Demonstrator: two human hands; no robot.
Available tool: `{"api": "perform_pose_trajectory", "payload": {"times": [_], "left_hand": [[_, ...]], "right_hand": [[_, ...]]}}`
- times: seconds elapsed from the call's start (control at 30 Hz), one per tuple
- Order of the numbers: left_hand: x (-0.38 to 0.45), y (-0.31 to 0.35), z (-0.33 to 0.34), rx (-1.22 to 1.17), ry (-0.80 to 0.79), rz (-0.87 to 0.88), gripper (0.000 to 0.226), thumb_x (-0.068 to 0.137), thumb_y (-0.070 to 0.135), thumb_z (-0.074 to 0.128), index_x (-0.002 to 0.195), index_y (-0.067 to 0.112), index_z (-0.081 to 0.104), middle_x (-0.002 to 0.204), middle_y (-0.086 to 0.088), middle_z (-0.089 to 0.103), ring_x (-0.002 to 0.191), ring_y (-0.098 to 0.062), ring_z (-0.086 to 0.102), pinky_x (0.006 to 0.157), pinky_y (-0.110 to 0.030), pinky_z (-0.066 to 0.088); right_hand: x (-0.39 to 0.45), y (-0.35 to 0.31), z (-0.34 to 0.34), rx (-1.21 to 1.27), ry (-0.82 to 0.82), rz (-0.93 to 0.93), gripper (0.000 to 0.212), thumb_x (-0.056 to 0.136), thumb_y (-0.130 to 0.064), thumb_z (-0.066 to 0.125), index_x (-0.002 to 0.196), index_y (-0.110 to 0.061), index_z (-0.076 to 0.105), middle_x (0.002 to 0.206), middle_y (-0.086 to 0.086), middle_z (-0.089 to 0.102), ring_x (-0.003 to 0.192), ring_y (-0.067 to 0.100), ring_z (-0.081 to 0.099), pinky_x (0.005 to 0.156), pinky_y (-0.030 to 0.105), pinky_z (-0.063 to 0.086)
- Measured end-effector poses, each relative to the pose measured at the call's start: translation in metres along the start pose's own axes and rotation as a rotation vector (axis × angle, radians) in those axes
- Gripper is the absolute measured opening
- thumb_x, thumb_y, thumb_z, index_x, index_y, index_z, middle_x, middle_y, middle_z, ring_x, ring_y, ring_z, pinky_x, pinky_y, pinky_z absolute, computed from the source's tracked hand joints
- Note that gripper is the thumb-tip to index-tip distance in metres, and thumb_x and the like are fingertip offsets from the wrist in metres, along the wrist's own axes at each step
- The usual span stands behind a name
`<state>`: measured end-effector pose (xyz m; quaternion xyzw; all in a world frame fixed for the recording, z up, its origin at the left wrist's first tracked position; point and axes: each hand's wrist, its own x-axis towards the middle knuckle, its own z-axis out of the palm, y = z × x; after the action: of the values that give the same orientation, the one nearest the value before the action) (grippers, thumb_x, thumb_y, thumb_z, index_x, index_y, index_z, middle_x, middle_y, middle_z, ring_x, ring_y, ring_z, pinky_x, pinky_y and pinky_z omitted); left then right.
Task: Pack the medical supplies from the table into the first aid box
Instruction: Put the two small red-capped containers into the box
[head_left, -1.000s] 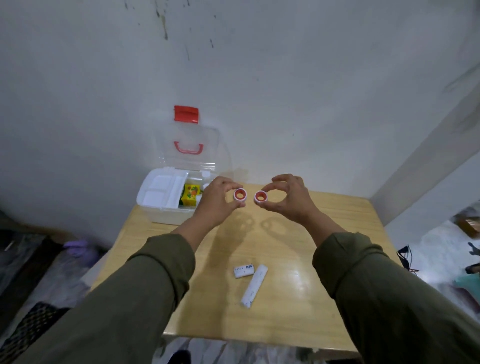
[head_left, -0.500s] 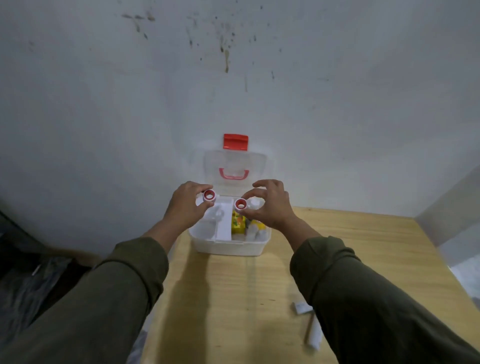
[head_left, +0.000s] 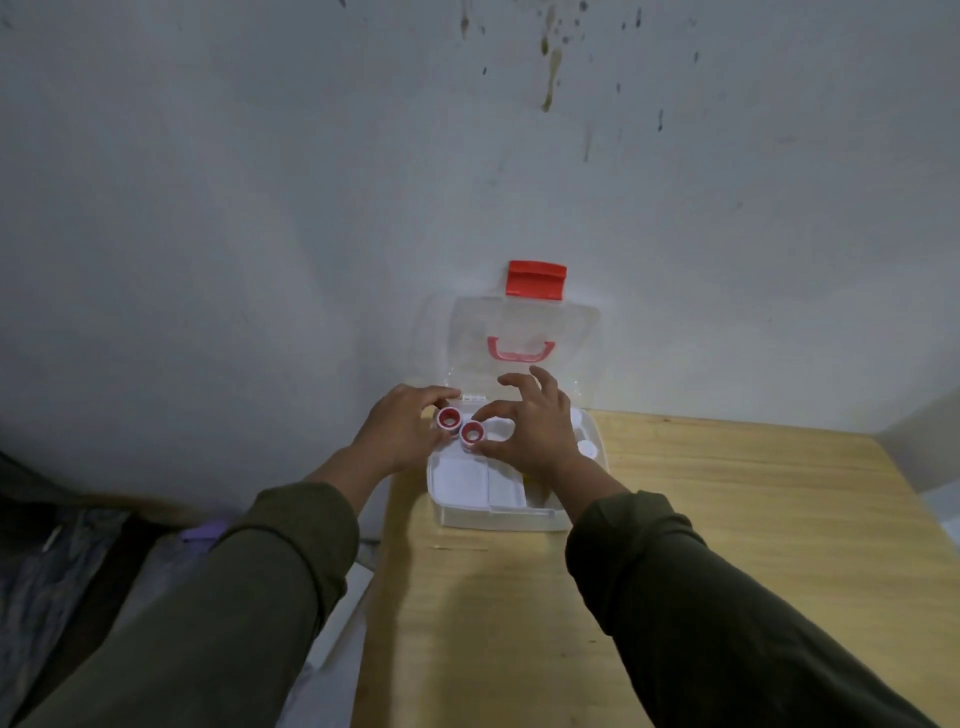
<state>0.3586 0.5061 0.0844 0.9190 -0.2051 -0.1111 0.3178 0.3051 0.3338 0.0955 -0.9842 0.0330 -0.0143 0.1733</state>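
Your two hands each pinch one of two red-cored tape rolls: left hand (head_left: 400, 431) holds one roll (head_left: 449, 418), right hand (head_left: 535, 426) the other (head_left: 472, 433), both over the open first aid box (head_left: 498, 512) on the surface (head_left: 727, 519).

Pale grey wall (head_left: 260, 182) with dark drip stains; light wooden table (head_left: 753, 519) against it; dim floor at left
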Motion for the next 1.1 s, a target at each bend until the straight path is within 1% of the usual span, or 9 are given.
{"api": "perform_pose_trajectory", "payload": {"times": [0.17, 0.43, 0.53, 0.67, 0.77, 0.83, 0.9, 1.03, 1.1], "left_hand": [[0.007, -0.005, 0.001, -0.012, -0.033, 0.008, 0.048, 0.081, 0.035, 0.070, 0.127, 0.027, 0.057, 0.130, -0.002, 0.059, 0.115, -0.022, 0.052, 0.095, -0.032, 0.042], [0.007, -0.008, 0.002, -0.051, -0.031, 0.013, 0.046, 0.082, 0.030, 0.069, 0.126, 0.027, 0.058, 0.132, -0.003, 0.057, 0.117, -0.022, 0.052, 0.096, -0.031, 0.041], [0.002, -0.003, 0.002, -0.076, 0.051, -0.016, 0.041, 0.083, 0.031, 0.068, 0.123, 0.029, 0.059, 0.131, -0.001, 0.057, 0.117, -0.023, 0.053, 0.096, -0.031, 0.040], [-0.009, 0.017, 0.001, -0.100, 0.194, 0.013, 0.039, 0.085, 0.021, 0.064, 0.123, 0.024, 0.058, 0.129, -0.003, 0.057, 0.120, -0.023, 0.051, 0.099, -0.029, 0.038], [-0.022, 0.040, 0.006, -0.095, 0.292, 0.091, 0.035, 0.086, 0.018, 0.062, 0.120, 0.020, 0.060, 0.122, -0.002, 0.061, 0.118, -0.021, 0.051, 0.095, -0.027, 0.038], [-0.034, 0.057, 0.015, -0.112, 0.331, 0.132, 0.032, 0.085, 0.017, 0.062, 0.117, 0.019, 0.061, 0.116, -0.001, 0.063, 0.114, -0.020, 0.052, 0.091, -0.027, 0.043], [-0.048, 0.075, 0.030, -0.125, 0.359, 0.186, 0.031, 0.083, 0.017, 0.063, 0.113, 0.019, 0.063, 0.111, -0.001, 0.065, 0.110, -0.020, 0.053, 0.089, -0.035, 0.049], [-0.080, 0.115, 0.073, -0.091, 0.380, 0.281, 0.028, 0.079, 0.018, 0.068, 0.107, 0.015, 0.065, 0.105, -0.003, 0.067, 0.105, -0.024, 0.056, 0.087, -0.026, 0.039], [-0.098, 0.134, 0.099, -0.076, 0.345, 0.305, 0.030, 0.078, 0.020, 0.069, 0.107, 0.013, 0.065, 0.104, -0.004, 0.067, 0.102, -0.025, 0.056, 0.088, -0.030, 0.041]], "right_hand": [[0.005, 0.001, 0.008, -0.033, -0.046, 0.021, 0.034, 0.074, -0.054, 0.069, 0.104, -0.036, 0.070, 0.149, -0.002, 0.036, 0.143, 0.027, 0.012, 0.115, 0.051, 0.008], [0.004, 0.002, 0.004, -0.059, -0.078, 0.021, 0.037, 0.076, -0.051, 0.068, 0.110, -0.036, 0.068, 0.150, -0.004, 0.035, 0.144, 0.027, 0.011, 0.116, 0.050, 0.011], [-0.004, 0.006, -0.009, -0.054, -0.035, 0.006, 0.039, 0.078, -0.047, 0.068, 0.114, -0.035, 0.064, 0.149, -0.003, 0.036, 0.144, 0.027, 0.010, 0.116, 0.048, 0.014], [-0.020, 0.024, -0.034, -0.044, 0.020, 0.039, 0.044, 0.077, -0.044, 0.069, 0.119, -0.033, 0.060, 0.147, -0.001, 0.037, 0.143, 0.027, 0.012, 0.113, 0.047, 0.017], [-0.045, 0.049, -0.051, -0.038, 0.059, 0.072, 0.047, 0.075, -0.045, 0.071, 0.119, -0.033, 0.060, 0.144, 0.000, 0.040, 0.141, 0.027, 0.015, 0.111, 0.045, 0.021], [-0.068, 0.069, -0.059, -0.037, 0.079, 0.098, 0.049, 0.074, -0.046, 0.071, 0.120, -0.032, 0.059, 0.142, 0.000, 0.041, 0.141, 0.028, 0.016, 0.109, 0.045, 0.023], [-0.095, 0.087, -0.065, -0.043, 0.069, 0.130, 0.051, 0.074, -0.046, 0.071, 0.121, -0.032, 0.058, 0.142, 0.000, 0.041, 0.141, 0.027, 0.015, 0.109, 0.045, 0.023], [-0.158, 0.123, -0.070, -0.040, 0.019, 0.200, 0.053, 0.073, -0.048, 0.072, 0.121, -0.033, 0.057, 0.142, -0.002, 0.038, 0.140, 0.024, 0.016, 0.109, 0.043, 0.023], [-0.188, 0.141, -0.068, -0.023, -0.004, 0.249, 0.053, 0.072, -0.050, 0.071, 0.121, -0.033, 0.057, 0.142, -0.002, 0.039, 0.139, 0.022, 0.018, 0.107, 0.043, 0.025]]}}
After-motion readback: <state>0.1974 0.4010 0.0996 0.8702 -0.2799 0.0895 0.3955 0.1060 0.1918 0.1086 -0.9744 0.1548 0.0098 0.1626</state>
